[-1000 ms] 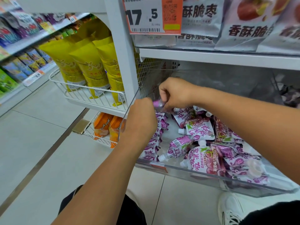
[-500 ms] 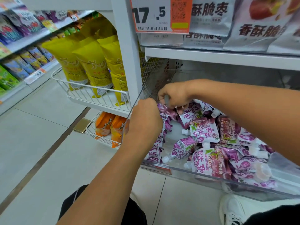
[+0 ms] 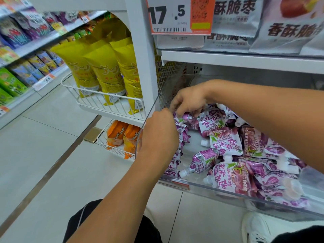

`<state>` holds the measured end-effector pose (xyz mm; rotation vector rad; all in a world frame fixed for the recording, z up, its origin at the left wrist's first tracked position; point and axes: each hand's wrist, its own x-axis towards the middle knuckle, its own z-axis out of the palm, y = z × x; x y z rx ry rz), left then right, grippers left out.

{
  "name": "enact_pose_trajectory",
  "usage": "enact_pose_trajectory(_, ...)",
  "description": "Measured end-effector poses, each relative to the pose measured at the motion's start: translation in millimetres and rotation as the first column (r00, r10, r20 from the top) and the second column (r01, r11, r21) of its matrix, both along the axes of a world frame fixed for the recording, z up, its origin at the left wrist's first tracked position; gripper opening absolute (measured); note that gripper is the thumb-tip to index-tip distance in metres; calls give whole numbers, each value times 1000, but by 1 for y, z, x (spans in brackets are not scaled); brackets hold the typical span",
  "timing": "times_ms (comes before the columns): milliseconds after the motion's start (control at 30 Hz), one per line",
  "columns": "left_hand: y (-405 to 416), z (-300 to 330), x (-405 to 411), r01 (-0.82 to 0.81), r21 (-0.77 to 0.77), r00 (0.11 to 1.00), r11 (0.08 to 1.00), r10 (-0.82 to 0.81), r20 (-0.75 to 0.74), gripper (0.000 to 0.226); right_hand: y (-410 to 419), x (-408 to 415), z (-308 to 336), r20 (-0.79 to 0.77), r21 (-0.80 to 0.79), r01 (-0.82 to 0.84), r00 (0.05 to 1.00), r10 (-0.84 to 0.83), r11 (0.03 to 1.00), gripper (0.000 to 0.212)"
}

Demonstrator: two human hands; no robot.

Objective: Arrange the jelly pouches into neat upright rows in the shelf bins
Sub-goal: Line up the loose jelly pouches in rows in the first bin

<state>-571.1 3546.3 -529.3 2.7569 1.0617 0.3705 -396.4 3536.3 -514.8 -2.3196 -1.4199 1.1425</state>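
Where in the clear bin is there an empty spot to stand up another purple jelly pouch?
One bare patch of bin floor shows, between the upright row along the left wall and the loose pile. The right side is crowded. Both hands, left and right, fill the back-left corner.

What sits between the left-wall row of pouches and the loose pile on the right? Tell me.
Head view: a bare strip of bin floor separates the row from the pile; one pouch lies across its near end.

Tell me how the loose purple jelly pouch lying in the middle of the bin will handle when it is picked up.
The pouch looks soft and bulging, so it will probably sag and flop. Its glossy film may be slippery. The stiff white spout is likely the surest grip. Narrow-based, it would probably tip unless leaned against the row.
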Motion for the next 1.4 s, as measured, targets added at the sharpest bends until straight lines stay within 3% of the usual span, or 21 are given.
enact_pose_trajectory(167, -2, 0, 2, 8, 2, 999, 1000, -8, -34, 20, -20, 5, 3, -168, 86, -7, 986, 21, 996, 36)
enact_pose_trajectory(267, -3, 0, 1, -3, -12, 1000, 1000, 3, -28, 18, -10, -4, 2, -36, -8, 3, 999, -4, 1000, 61)
enact_pose_trajectory(367, -3, -1, 0, -17, 0, 1000, 1000, 17, -20, 16, -5, 1, 3, 24, -39, -29, 999, 30, 999, 52)
enact_pose_trajectory(433, -2, -2, 0, -14, -5, 1000, 1000, 14, -5, 15, -11, 7, 2, -102, 76, 33, 994, -26, 997, 40)
enact_pose_trajectory(533, 0, -6, 2, -10, -19, 1000, 1000, 11, 28, 16, -24, 9, -6, -305, 248, 138, 950, -58, 959, 39)
enact_pose_trajectory(600, 1, -6, 4, -13, -29, 998, 999, 14, 54, 20, -27, 4, -11, -203, 245, 76, 979, -26, 966, 36)
enact_pose_trajectory(700, 0, -4, 7, -29, -90, 993, 996, 39, 110, 28, -22, -3, -7, 162, 188, -118, 983, 88, 975, 28)
enact_pose_trajectory(800, 2, -4, 12, 14, -196, 989, 980, 15, 147, 29, -21, -6, 11, 233, 82, -192, 958, 169, 978, 21)
enact_pose_trajectory(900, 11, -4, 24, 38, -296, 994, 954, -5, 113, 26, -34, -1, 28, 373, 83, -229, 910, 183, 970, 42)
enact_pose_trajectory(967, 16, -4, 33, 54, -315, 997, 948, -32, 74, 25, -49, 0, 30, 520, -45, -246, 822, 233, 968, 61)
enact_pose_trajectory(1067, 20, -3, 43, 78, -349, 996, 934, -91, -20, 30, -67, -2, 16, 557, -220, -186, 782, 280, 958, 72)
enact_pose_trajectory(1200, 22, -7, 51, 111, -351, 981, 930, -159, -112, 36, -77, 9, 7, 590, -72, -160, 789, 171, 985, 35)
enact_pose_trajectory(1333, 23, -10, 49, 147, -394, 969, 907, -212, -128, 46, -84, 12, 9, 575, -19, -172, 804, 151, 985, 33)
enact_pose_trajectory(1400, 24, -9, 48, 170, -402, 966, 900, -233, -114, 49, -88, 13, 13, 495, 82, -151, 864, 91, 985, 29)
